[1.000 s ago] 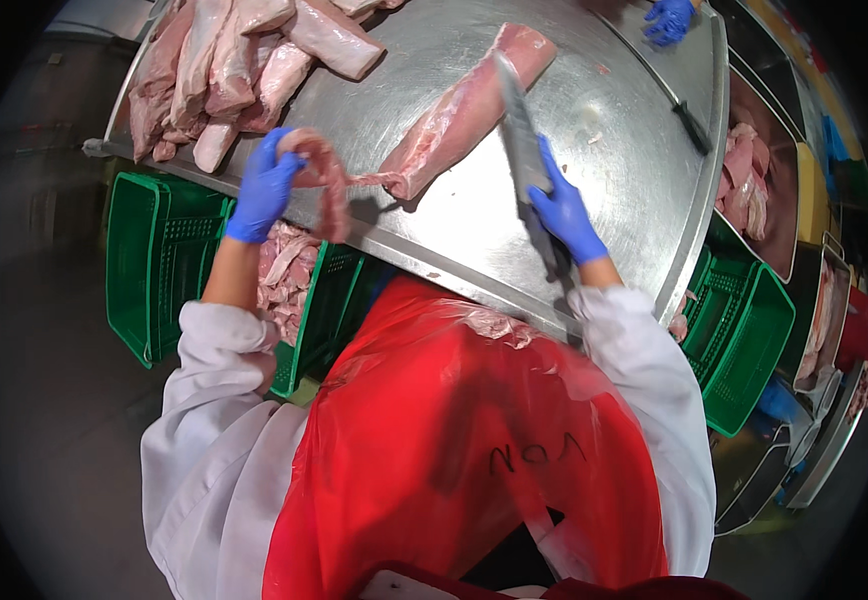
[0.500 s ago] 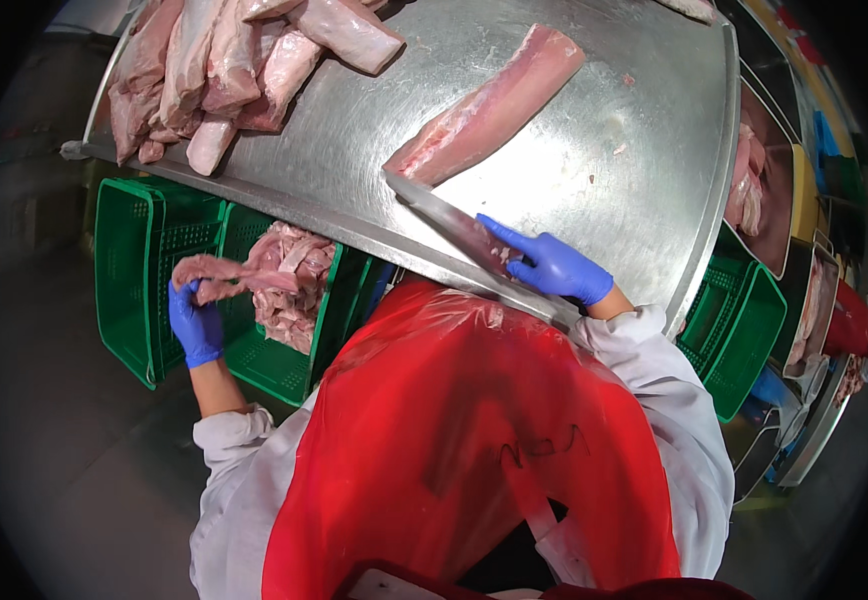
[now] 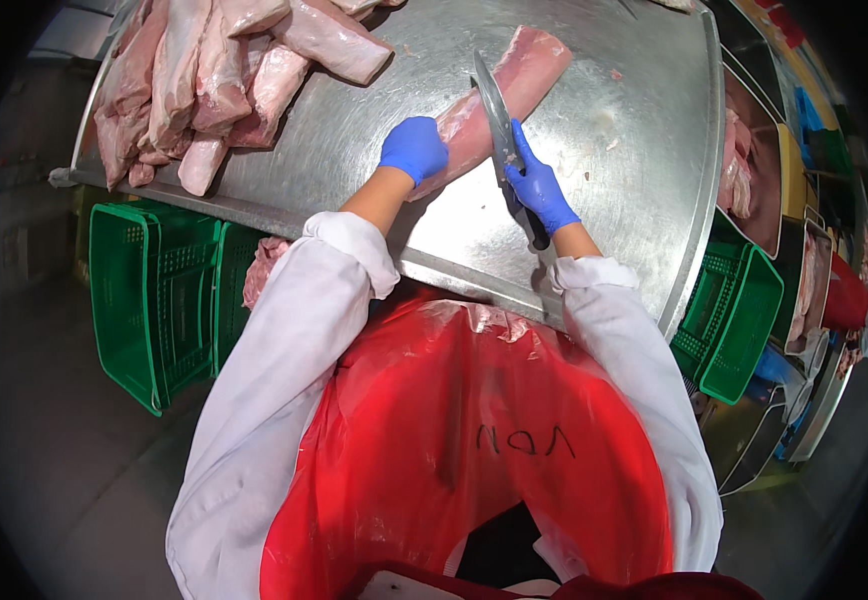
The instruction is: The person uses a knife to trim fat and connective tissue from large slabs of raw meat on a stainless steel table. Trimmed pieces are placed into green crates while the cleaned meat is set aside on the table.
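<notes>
A long pale pink cut of meat lies diagonally on the steel table. My left hand, in a blue glove, is curled closed on the near part of that cut; its fingertips are hidden. My right hand, also gloved blue, holds a long knife with a dark handle, its blade pointing away from me over the right side of the cut. A big pile of similar cuts sits at the table's back left.
Green crates stand below the table's left edge, one with meat trimmings. Another green crate is at the right. Beyond the table's right side are metal tubs of meat and a yellow board or container.
My left hand moved a strip of trimming to the left crate, then came back empty of it onto the long cut. My right hand swung the blade from pointing left to pointing away.
</notes>
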Available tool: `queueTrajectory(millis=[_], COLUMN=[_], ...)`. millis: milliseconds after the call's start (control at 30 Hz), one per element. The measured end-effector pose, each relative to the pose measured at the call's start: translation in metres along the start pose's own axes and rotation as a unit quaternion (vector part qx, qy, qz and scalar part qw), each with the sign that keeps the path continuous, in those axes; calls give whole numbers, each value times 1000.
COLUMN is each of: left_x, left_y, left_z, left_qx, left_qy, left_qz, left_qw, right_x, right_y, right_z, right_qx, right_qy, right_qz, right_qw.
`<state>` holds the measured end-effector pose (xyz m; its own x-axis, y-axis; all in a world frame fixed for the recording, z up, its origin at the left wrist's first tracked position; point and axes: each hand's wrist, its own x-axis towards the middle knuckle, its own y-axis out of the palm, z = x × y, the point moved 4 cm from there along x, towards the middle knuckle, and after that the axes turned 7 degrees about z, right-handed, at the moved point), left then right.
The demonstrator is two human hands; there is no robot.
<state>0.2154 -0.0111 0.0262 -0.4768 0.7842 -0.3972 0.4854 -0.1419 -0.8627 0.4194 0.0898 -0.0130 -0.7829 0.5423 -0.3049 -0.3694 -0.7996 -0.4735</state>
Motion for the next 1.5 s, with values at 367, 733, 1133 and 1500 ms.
queueTrajectory(millis=[367,733,1133,1500], left_x=[3,-27,-120,-159], left_y=[3,-5,-60,-29], left_z=[21,40,79,151], left_qx=[-102,-272,-488,-527], left_qy=[73,73,105,16], left_qz=[-105,-152,-235,-264], left_qw=[987,947,834,808], right_x=[11,15,15,-28], right_y=[24,33,69,19], right_z=[61,76,99,76], right_qx=[-13,73,-179,-294], right_qy=[-70,-13,-242,-148], right_qz=[91,290,244,348], right_qw=[993,954,922,878])
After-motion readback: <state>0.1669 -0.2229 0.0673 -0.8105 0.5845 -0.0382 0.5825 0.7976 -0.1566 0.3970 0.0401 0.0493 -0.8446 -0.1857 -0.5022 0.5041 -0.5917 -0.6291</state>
